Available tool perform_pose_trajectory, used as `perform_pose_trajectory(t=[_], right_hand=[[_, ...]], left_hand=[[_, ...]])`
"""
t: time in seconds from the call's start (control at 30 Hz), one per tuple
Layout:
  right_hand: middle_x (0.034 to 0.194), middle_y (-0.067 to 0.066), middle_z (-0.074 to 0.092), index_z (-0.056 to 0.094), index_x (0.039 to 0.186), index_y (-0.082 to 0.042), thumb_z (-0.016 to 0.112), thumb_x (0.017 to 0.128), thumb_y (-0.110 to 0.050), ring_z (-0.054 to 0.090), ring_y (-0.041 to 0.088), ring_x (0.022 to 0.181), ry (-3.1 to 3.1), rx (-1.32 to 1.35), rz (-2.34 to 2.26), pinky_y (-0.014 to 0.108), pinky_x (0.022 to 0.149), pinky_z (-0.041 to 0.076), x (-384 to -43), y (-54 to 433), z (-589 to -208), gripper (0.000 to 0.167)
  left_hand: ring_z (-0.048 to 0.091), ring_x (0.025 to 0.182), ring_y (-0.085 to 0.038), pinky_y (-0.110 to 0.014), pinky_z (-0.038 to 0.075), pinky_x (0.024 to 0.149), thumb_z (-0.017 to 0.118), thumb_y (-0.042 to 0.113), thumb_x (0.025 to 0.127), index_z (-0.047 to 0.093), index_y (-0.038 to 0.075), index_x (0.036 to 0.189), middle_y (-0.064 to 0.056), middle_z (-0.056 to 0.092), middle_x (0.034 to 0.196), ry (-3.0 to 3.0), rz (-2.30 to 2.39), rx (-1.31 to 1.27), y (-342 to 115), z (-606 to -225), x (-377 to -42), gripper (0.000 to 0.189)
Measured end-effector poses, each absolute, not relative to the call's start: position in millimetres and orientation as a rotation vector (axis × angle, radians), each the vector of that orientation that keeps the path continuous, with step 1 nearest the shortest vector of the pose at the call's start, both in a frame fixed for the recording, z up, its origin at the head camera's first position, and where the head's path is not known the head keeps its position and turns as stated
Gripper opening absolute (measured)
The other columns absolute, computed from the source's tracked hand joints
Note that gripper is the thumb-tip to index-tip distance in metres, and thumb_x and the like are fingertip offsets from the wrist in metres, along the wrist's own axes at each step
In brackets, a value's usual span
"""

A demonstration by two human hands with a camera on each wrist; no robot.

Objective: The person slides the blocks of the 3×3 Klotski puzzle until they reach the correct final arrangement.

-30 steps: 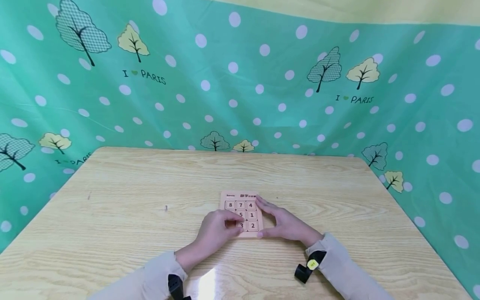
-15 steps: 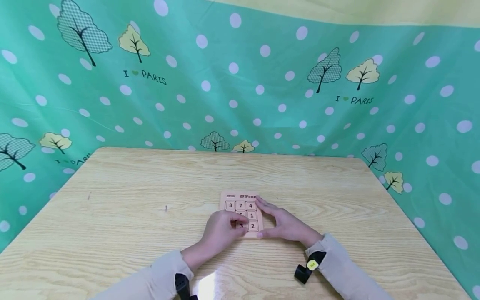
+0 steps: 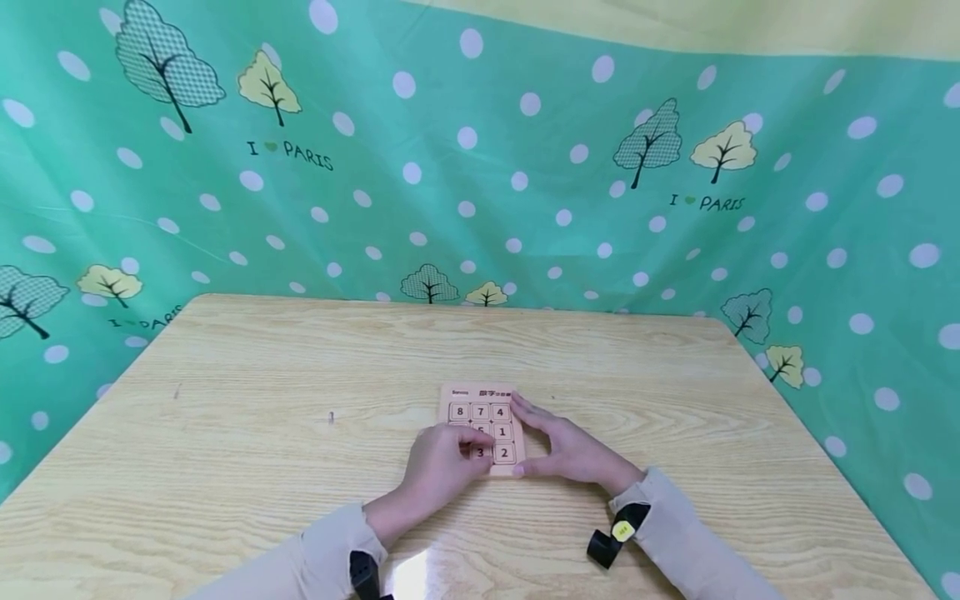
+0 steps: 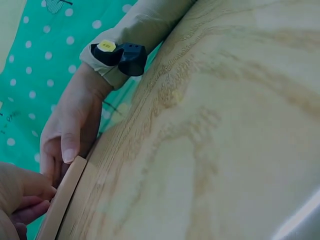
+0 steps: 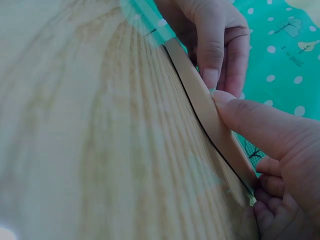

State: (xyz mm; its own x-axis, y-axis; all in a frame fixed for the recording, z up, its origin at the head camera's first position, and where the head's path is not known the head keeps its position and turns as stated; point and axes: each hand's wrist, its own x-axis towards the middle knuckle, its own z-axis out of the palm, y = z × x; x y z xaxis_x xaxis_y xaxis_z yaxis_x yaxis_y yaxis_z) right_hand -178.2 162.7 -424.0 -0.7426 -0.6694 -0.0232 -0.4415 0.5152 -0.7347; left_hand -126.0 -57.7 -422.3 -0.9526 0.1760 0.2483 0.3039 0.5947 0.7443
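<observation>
A pale wooden number slide puzzle point(image 3: 482, 393) lies flat on the table. Tiles 8, 7, 4, 1, 3 and 2 can be read; 5 is partly covered. My left hand point(image 3: 442, 458) reaches over the lower left of the board, thumb and index finger bent and spread about tile 3 point(image 3: 481, 452). In the right wrist view its fingertips point(image 5: 210, 77) come down at the board's face. My right hand point(image 3: 573, 450) grips the board's right side, thumb at the lower corner and fingers by the upper right edge. The left column below 8 is hidden by my left hand.
The wood-grain table point(image 3: 300, 358) extends around the board, with a small dark mark point(image 3: 331, 417) to the left. Behind it hangs a green dotted curtain point(image 3: 420, 150). Both wrists wear black camera straps, the right one point(image 3: 622, 531) with a yellow patch.
Over the first half second my left hand shifted slightly right across the tiles, then stayed about there. My right hand keeps its hold on the board, and the readable numbers keep their places.
</observation>
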Motion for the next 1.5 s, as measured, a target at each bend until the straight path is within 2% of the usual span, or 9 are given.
perform_pose_trajectory(t=[0.37, 0.57, 0.67, 0.87, 1.07, 1.3, 1.33, 1.4, 1.5], right_hand=[[0.157, 0.002, 0.011, 0.024, 0.148, -0.01, 0.073, 0.078, -0.043, 0.011, 0.026, 0.143, 2.462, -0.927, -1.053, 0.047, 0.113, 0.014, -177, 162, -421, 0.092], [0.158, 0.002, 0.01, 0.024, 0.149, -0.01, 0.074, 0.078, -0.042, 0.011, 0.027, 0.143, 2.456, -0.919, -1.059, 0.047, 0.113, 0.014, -177, 162, -421, 0.092], [0.158, 0.002, 0.01, 0.024, 0.149, -0.011, 0.074, 0.078, -0.042, 0.011, 0.026, 0.143, 2.456, -0.909, -1.061, 0.047, 0.113, 0.014, -177, 162, -421, 0.092], [0.158, 0.002, 0.011, 0.024, 0.149, -0.01, 0.074, 0.078, -0.042, 0.011, 0.026, 0.143, 2.46, -0.918, -1.054, 0.047, 0.113, 0.014, -178, 162, -421, 0.092], [0.157, 0.002, 0.011, 0.024, 0.149, -0.011, 0.073, 0.078, -0.043, 0.011, 0.026, 0.143, 2.462, -0.927, -1.047, 0.047, 0.113, 0.014, -178, 162, -421, 0.092], [0.157, 0.002, 0.011, 0.024, 0.149, -0.011, 0.074, 0.078, -0.043, 0.011, 0.026, 0.143, 2.455, -0.914, -1.057, 0.047, 0.113, 0.014, -177, 161, -422, 0.092], [0.157, 0.001, 0.011, 0.024, 0.149, -0.011, 0.074, 0.078, -0.043, 0.011, 0.026, 0.143, 2.455, -0.909, -1.057, 0.047, 0.113, 0.014, -178, 161, -422, 0.093], [0.157, 0.001, 0.011, 0.024, 0.149, -0.012, 0.074, 0.078, -0.043, 0.011, 0.026, 0.143, 2.458, -0.902, -1.056, 0.048, 0.113, 0.013, -178, 161, -423, 0.092], [0.157, 0.0, 0.011, 0.024, 0.149, -0.013, 0.074, 0.078, -0.043, 0.011, 0.025, 0.143, 2.462, -0.891, -1.059, 0.048, 0.113, 0.013, -177, 161, -423, 0.092]], left_hand=[[0.051, 0.062, -0.003, -0.019, 0.042, 0.057, 0.073, 0.007, 0.071, 0.074, 0.013, 0.088, 0.009, 0.066, 0.074, -2.636, -1.3, -0.381, -66, -427, -124, 0.019], [0.051, 0.062, -0.001, -0.018, 0.043, 0.059, 0.074, 0.008, 0.071, 0.074, 0.013, 0.088, 0.007, 0.069, 0.078, -2.643, -1.278, -0.364, -70, -427, -122, 0.018], [0.053, 0.064, -0.002, -0.019, 0.045, 0.062, 0.074, 0.008, 0.07, 0.074, 0.014, 0.088, 0.006, 0.07, 0.081, -2.646, -1.261, -0.354, -72, -426, -121, 0.018], [0.062, 0.08, -0.008, -0.03, 0.049, 0.077, 0.075, 0.009, 0.07, 0.073, 0.017, 0.087, 0.006, 0.071, 0.087, -2.648, -1.249, -0.317, -77, -425, -120, 0.019], [0.062, 0.079, -0.009, -0.028, 0.049, 0.074, 0.075, 0.008, 0.071, 0.073, 0.014, 0.089, 0.004, 0.072, 0.088, -2.642, -1.299, -0.331, -78, -425, -120, 0.019], [0.066, 0.089, -0.013, -0.033, 0.051, 0.083, 0.075, 0.009, 0.074, 0.073, 0.012, 0.095, 0.001, 0.072, 0.095, -2.564, -1.375, -0.356, -75, -425, -119, 0.021], [0.065, 0.083, -0.012, -0.032, 0.051, 0.082, 0.075, 0.01, 0.075, 0.073, 0.013, 0.095, 0.002, 0.072, 0.096, -2.559, -1.38, -0.363, -73, -424, -119, 0.02], [0.065, 0.081, -0.011, -0.033, 0.051, 0.082, 0.075, 0.012, 0.076, 0.073, 0.013, 0.095, 0.002, 0.072, 0.096, -2.546, -1.376, -0.401, -69, -422, -118, 0.019], [0.056, 0.057, -0.003, -0.03, 0.052, 0.076, 0.074, 0.011, 0.077, 0.073, 0.014, 0.095, 0.001, 0.072, 0.098, -2.552, -1.365, -0.45, -60, -419, -116, 0.018]])
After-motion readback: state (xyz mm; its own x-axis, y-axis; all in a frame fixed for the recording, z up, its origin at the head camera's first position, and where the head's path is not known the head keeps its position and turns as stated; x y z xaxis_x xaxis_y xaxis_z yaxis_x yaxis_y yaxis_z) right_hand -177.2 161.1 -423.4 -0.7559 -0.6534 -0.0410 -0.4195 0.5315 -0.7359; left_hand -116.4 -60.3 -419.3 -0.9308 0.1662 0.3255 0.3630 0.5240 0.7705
